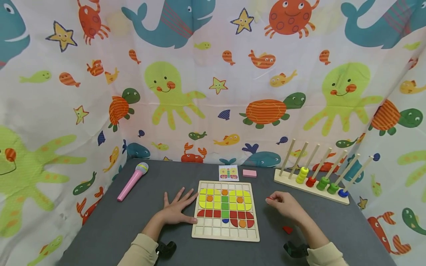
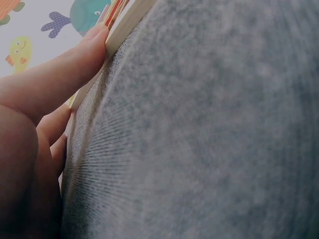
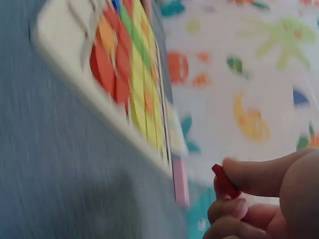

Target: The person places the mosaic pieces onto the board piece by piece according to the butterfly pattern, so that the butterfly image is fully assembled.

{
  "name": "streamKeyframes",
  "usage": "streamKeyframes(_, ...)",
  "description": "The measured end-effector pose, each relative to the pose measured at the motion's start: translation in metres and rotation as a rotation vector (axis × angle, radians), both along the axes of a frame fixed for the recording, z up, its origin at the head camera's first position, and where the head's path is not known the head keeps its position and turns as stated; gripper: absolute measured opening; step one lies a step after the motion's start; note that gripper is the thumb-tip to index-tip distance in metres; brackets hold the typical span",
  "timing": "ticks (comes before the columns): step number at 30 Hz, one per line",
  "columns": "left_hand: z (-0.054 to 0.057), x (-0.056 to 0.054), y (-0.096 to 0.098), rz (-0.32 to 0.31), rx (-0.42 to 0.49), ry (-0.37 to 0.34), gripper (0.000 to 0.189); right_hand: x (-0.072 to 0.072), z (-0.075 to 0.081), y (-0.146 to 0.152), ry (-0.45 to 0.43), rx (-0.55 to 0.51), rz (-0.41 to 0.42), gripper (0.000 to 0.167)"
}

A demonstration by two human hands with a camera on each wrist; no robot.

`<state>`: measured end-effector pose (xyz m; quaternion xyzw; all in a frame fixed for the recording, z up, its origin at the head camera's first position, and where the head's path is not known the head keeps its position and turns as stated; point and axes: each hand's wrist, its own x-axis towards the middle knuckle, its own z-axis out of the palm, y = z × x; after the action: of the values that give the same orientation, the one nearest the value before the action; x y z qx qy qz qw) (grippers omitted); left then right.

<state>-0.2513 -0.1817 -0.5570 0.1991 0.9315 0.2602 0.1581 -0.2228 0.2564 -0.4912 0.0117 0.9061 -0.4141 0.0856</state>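
Observation:
A wooden grid board (image 1: pixel 208 232) lies flat on the grey table, with yellow, orange, green, red and blue tiles in its cells. My left hand (image 1: pixel 174 212) rests at the board's left side, fingers spread. In the left wrist view, the thumb (image 2: pixel 75 62) touches the board's edge. To the right of the board, my right hand (image 1: pixel 287 205) is raised and pinches a small red tile (image 3: pixel 227 181) between thumb and index finger; the fingers partly hide its shape. Another red tile (image 1: pixel 287 229), roughly triangular, lies on the table near the right wrist.
Behind the board are a picture card (image 1: pixel 228 173) and a pink block (image 1: pixel 249 173). A pink toy microphone (image 1: pixel 133 181) lies back left. At the back right stands a peg rack (image 1: pixel 283 176) with coloured beads. A sea-animal curtain (image 1: pixel 213 111) hangs behind the table.

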Motion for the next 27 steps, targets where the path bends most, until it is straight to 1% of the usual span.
streamKeyframes(4,-0.001,0.0,0.0,0.001,0.01,-0.014,0.108,0.008,0.002,-0.035,-0.011,-0.053,0.021,0.014)
streamKeyframes(7,0.0,0.0,0.0,0.003,0.0,-0.011,0.107,0.01,-0.001,-0.056,-0.023,-0.092,0.051,0.011)
streamKeyframes(10,0.0,0.0,0.0,0.002,-0.015,0.0,0.107,0.01,-0.006,-0.074,-0.024,-0.11,0.129,0.013)
streamKeyframes(13,0.0,0.0,0.001,-0.001,-0.01,0.008,0.106,0.012,-0.013,-0.09,0.003,-0.085,0.215,0.016)
streamKeyframes(16,0.001,-0.001,0.002,-0.003,-0.005,0.018,0.107,0.014,-0.019,-0.108,0.03,-0.079,0.26,0.016)
streamKeyframes(18,0.001,0.0,0.002,-0.005,0.003,0.015,0.107,0.016,-0.022,-0.12,0.052,-0.083,0.26,0.015)
streamKeyframes(21,0.001,0.0,0.002,0.003,-0.001,0.012,0.107,0.018,-0.027,-0.137,0.089,-0.091,0.233,0.013)
streamKeyframes(24,0.002,0.0,0.001,0.006,-0.007,0.002,0.106,0.018,-0.03,-0.15,0.134,-0.052,0.205,0.013)
streamKeyframes(27,0.002,-0.001,0.001,0.009,-0.017,0.001,0.105,0.017,-0.032,-0.158,0.158,0.006,0.202,0.014)
